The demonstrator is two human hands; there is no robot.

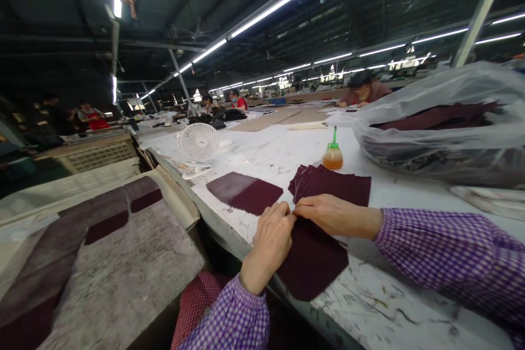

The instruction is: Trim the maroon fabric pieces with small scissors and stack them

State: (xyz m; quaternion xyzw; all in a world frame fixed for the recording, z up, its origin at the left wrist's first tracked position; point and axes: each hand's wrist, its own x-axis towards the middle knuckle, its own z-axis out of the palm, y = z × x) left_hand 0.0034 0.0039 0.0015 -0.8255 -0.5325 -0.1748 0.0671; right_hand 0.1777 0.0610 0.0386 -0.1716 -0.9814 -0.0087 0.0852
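Note:
Both my hands meet at the far edge of a dark maroon leather-like piece (314, 262) near the front edge of the white table. My left hand (274, 235) pinches that edge from the left, its fingers curled. Coming from the right, my right hand (328, 213) is closed on the same edge, fingertips against those of the left. Just beyond lies a fanned stack of maroon pieces (348, 187). To the left, one more maroon piece (258, 192) with a greyish half lies flat. Behind the stack stands a round bottle (332, 159) of amber liquid with a green spout.
A white fan (199, 142) stands at the table's left side. On the right sits a clear plastic bag (435, 145) with maroon pieces inside. A lower grey board (135, 262) at left carries a row of maroon pieces (107, 227). Several people work farther back.

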